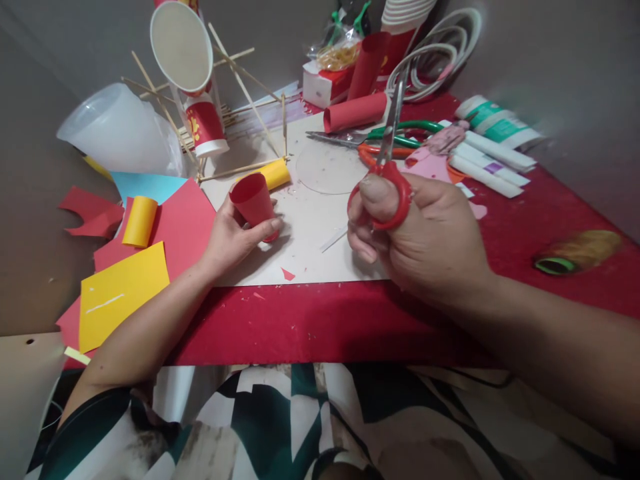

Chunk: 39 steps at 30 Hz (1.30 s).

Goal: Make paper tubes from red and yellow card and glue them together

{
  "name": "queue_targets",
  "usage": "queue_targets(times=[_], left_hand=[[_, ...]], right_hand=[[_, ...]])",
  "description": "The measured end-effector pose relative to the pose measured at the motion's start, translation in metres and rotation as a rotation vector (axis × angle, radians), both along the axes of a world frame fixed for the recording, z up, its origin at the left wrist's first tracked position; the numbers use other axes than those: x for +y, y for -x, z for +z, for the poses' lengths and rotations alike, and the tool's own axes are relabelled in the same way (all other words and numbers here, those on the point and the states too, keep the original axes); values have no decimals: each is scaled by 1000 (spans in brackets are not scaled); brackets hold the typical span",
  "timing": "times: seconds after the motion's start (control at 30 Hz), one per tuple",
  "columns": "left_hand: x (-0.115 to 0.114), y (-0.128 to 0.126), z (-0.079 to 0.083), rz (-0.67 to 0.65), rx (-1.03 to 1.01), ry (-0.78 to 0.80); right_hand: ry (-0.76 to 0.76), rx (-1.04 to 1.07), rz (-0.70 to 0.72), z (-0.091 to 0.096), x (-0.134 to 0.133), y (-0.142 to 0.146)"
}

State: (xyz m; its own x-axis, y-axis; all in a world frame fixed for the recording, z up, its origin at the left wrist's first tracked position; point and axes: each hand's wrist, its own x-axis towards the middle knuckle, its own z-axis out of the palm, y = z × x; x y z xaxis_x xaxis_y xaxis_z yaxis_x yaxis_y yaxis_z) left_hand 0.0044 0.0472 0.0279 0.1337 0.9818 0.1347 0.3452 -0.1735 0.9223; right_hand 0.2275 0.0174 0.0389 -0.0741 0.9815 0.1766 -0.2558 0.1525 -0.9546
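Note:
My left hand (pixel 237 230) is closed around a small red paper tube (pixel 251 200), its open end tilted up toward me. Red-handled scissors (pixel 391 143) are in my right hand (pixel 420 233), thumb and fingers at the loops and the blades pointing up and away. Both hands are above a white sheet (pixel 320 260) on the red tabletop. Close behind my left hand lies a yellow paper tube (pixel 274 175). A tiny red paper scrap (pixel 288 274) and a thin white strip (pixel 334 239) rest on the sheet between my hands.
Left: red paper (pixel 187 230), a yellow sheet (pixel 125 293) and another yellow tube (pixel 140 221). Behind stand a stick frame (pixel 250 100) with paper cups (pixel 205 127) and a plastic container (pixel 125 127). Right: pliers (pixel 345 138), glue sticks (pixel 487 172), red tubes (pixel 355 112), coiled cable (pixel 465 33).

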Motion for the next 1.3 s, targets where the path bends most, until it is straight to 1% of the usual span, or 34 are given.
queue_targets(times=[0.07,0.13,0.2,0.37,0.43,0.5,0.63,0.73,0.8,0.87,0.9,0.97,1.0,1.03,1.07,1.13,1.17,1.23,1.3], left_hand=[[-2,0,5,17,-12,-20],[-2,1,6,22,-7,-37],[0,1,2,21,0,-40],[10,3,-16,27,-9,-56],[12,4,-18,22,7,-60],[11,5,-16,1,45,-50],[10,11,-6,-72,97,-45],[16,23,4,-134,82,-84],[17,32,12,-145,102,-119],[10,40,22,-112,123,-182],[3,42,26,-74,130,-231],[-18,40,33,35,152,-368],[-30,36,35,98,180,-444],[-42,32,35,133,233,-503],[-54,26,34,103,316,-528],[-71,13,27,-92,513,-511],[-76,7,21,-196,597,-498],[-79,-2,10,-331,714,-458],[-75,-7,0,-389,769,-394]], right_hand=[[14,11,3,-1,1,0],[33,18,9,-1,2,1],[34,15,9,-1,2,1],[15,0,10,-2,2,1],[9,-5,11,-3,2,1],[4,-11,6,-3,2,1],[-7,11,1,-1,2,2],[-17,36,-4,1,2,2],[-26,33,-6,2,1,1],[-35,29,1,3,0,1],[-37,32,9,3,0,0],[-38,48,22,5,-2,0],[-38,56,26,6,-2,0],[-36,59,29,6,-3,0],[-36,56,30,6,-4,-1],[-35,26,38,6,-5,-1],[-35,7,42,6,-5,-2],[-37,-10,41,6,-6,-2],[-30,-8,32,6,-7,-2]])
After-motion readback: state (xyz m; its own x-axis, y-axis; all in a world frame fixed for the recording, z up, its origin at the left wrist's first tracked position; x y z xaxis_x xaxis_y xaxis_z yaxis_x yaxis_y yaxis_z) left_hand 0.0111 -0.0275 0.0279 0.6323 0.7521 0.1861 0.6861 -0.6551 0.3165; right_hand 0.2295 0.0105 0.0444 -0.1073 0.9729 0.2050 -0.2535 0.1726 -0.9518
